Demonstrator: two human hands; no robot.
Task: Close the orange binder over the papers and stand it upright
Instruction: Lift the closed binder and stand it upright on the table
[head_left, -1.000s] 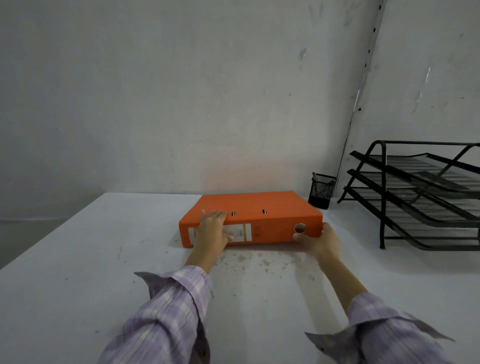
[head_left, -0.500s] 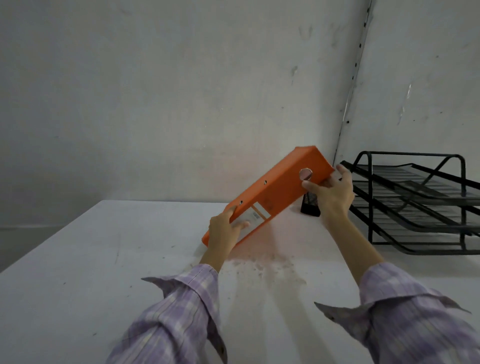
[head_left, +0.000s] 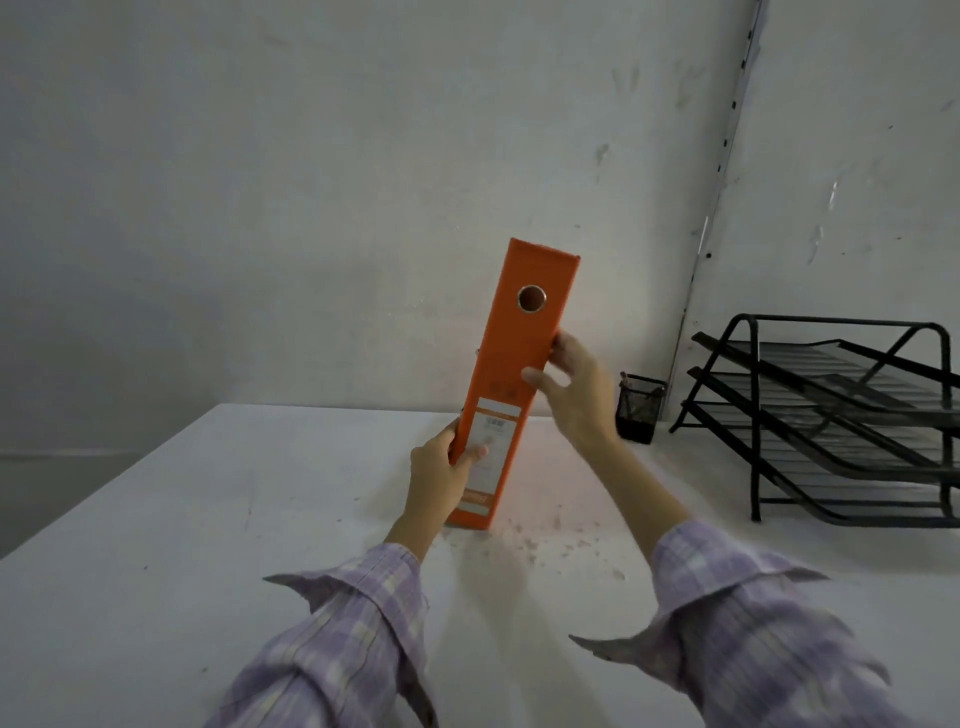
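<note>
A second ago the orange binder (head_left: 511, 384) lay flat on the table with its long side going left to right. Now it stands on its short end, and its long side goes up and down. It leans a little, with the top tipped to the right. Its narrow back faces the camera, with the round finger hole near the top and a white label lower down.

Closest to the camera are two purple checked sleeves (head_left: 358, 639). The left hand (head_left: 439, 475) grips the bottom left edge of the binder, thumb pressed on the label. The right hand (head_left: 574, 387) is higher up on the right side, thumb on the back and fingers curled behind the edge. Both hands hold the binder closed.

The binder's bottom end sits on the white table (head_left: 156, 571), near the middle. The table has small dark specks and scuff marks just in front of the binder.

Farther back and to the right stands a small black mesh cup (head_left: 639, 410). Beside it is a black wire tray rack (head_left: 831, 415) with three shelves, cut off at the right edge. A grey wall (head_left: 311, 182) is behind it all.

The papers inside cannot be seen. The words on the label are too blurry to read.
</note>
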